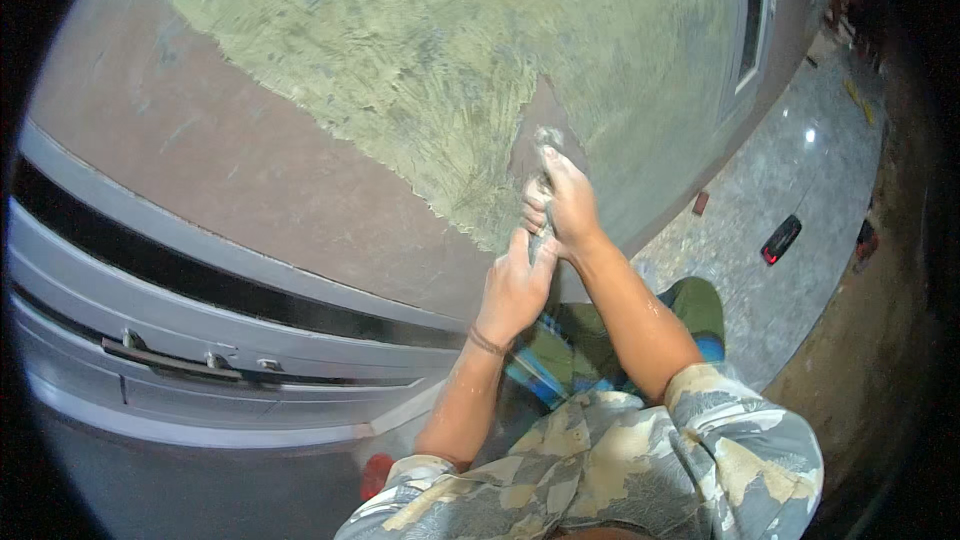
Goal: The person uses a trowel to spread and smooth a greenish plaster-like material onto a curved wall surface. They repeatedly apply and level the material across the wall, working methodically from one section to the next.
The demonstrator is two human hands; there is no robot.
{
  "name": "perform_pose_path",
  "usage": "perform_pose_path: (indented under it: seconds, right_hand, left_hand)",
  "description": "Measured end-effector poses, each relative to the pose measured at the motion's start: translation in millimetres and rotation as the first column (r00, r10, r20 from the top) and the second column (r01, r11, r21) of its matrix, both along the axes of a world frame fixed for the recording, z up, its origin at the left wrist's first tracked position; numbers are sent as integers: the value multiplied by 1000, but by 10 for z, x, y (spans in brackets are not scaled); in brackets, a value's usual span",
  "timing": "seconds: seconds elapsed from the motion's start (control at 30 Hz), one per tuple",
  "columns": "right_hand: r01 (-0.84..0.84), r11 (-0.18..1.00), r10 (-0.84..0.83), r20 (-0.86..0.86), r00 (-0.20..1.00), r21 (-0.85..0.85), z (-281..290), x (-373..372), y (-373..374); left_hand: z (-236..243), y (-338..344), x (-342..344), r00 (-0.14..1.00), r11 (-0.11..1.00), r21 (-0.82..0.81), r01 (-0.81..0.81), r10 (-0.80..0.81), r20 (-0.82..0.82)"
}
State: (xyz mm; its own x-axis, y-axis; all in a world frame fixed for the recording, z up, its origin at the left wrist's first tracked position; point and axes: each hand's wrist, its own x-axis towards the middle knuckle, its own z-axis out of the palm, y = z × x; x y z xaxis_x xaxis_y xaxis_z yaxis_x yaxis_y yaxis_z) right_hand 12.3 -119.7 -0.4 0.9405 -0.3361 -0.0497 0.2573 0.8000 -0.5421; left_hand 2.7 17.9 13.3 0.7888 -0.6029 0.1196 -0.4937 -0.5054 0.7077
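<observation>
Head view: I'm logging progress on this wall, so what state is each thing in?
Wall: partly coated in greenish putty, the lower left bare brown.
Putty knife: blade pressed against the wall at the putty's edge.
Right hand: closed on the putty knife.
Left hand: closed on the knife's lower end.

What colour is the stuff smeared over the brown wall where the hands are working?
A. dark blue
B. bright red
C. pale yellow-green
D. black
C: the paste on the brown wall looks pale yellow-green, and the right hand and left hand work at its edge.
</observation>
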Motion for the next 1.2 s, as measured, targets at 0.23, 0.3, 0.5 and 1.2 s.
perform_pose_path:
  seconds: [0.23, 0.3, 0.5, 1.2]
  right_hand:
    - [-37, 922, -144, -428, 892, -385, -1106, -881, -94]
    - [-126, 966, -1, -487, 873, -228, -1309, -1117, 14]
    - [-141, 943, -56, -562, 825, -301, -1504, -1456, 115]
    - [93, 707, -397, -285, 873, -701, -21, -1337, -1173]
  left_hand:
    - [779, 173, -805, 606, 452, -789, 417, -785, -129]
    - [1091, -3, -1108, 275, -109, -971, 214, -947, 167]
    - [1603, -255, -1759, 60, -677, -593, -436, -679, 731]
    - [2020, 1325, 638, 48, 880, -409, -243, 432, 901]
